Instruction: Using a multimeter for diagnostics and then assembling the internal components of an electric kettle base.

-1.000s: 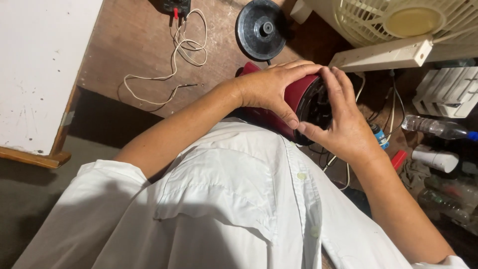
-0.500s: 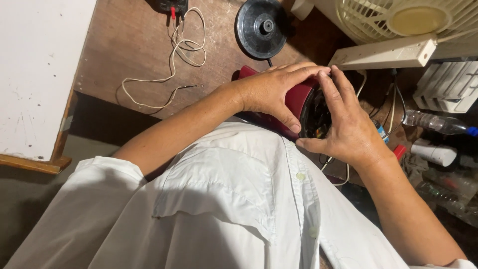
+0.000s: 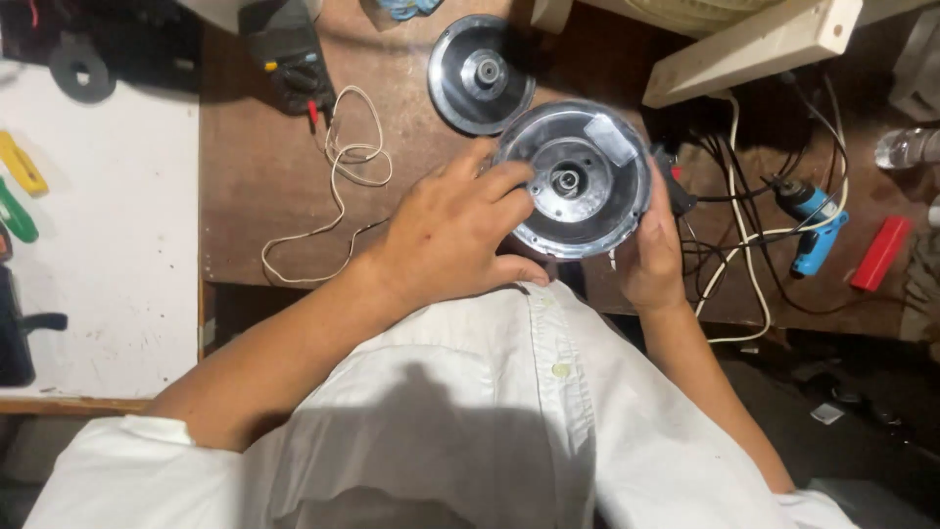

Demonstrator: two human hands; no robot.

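Brown wooden workbench (image 3: pixel 264 176), scuffed and dim, with a white board (image 3: pixel 108 255) lying at its left edge. Cluttered workshop corner; pale wooden bar (image 3: pixel 754 49) slanting across the top right.

One round metal appliance base (image 3: pixel 585 178), shiny, hub at the centre, held up over the bench's near edge, just above the white shirt (image 3: pixel 470 411). One second metal disc (image 3: pixel 482 73) flat on the bench just beyond and left of that base. One multimeter (image 3: pixel 284 54) further left of the disc, with one loop of white wire (image 3: pixel 338 186) trailing from it toward the near edge. One blue tool (image 3: pixel 811 225) and one red block (image 3: pixel 879 253) right of the base, amid tangled black and white cables (image 3: pixel 734 225).

Left hand (image 3: pixel 455 240) laid over the base's left rim, fingers curled onto its face, thumb under. Right hand (image 3: pixel 648 257) cupping the base's right rim from below, fingers wrapped behind and largely hidden. Both hands pressed against the base, holding it between them.
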